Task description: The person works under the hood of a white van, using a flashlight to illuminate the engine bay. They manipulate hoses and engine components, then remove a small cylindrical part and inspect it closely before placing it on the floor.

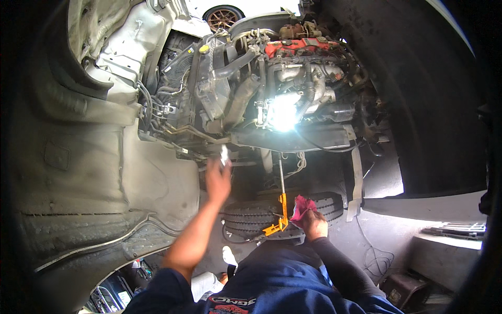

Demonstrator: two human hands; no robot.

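My left hand (pixel 218 177) is raised below the engine bay, blurred, closed on a small white-and-silver object (pixel 225 155) that I cannot make out. My right hand (pixel 316 226) grips a crumpled pink cloth (pixel 303 205) over a tyre (pixel 246 224). Between my hands stands a metal rod with an orange jack-like fitting (pixel 283 209) at its lower end, reaching up beneath the engine. A very bright light (pixel 284 114) glares on the lower engine and hides detail. The engine's red cover (pixel 295 48) shows higher up, with hoses and a radiator housing (pixel 213 91) to its left.
Grey body panels (pixel 157 183) line the left, a large dark panel (pixel 423 131) the right. A cable (pixel 376 257) lies coiled on the floor. An open toolbox (pixel 107 295) is at the lower left, near a white shoe (pixel 229 256). A car wheel (pixel 222 18) shows beyond.
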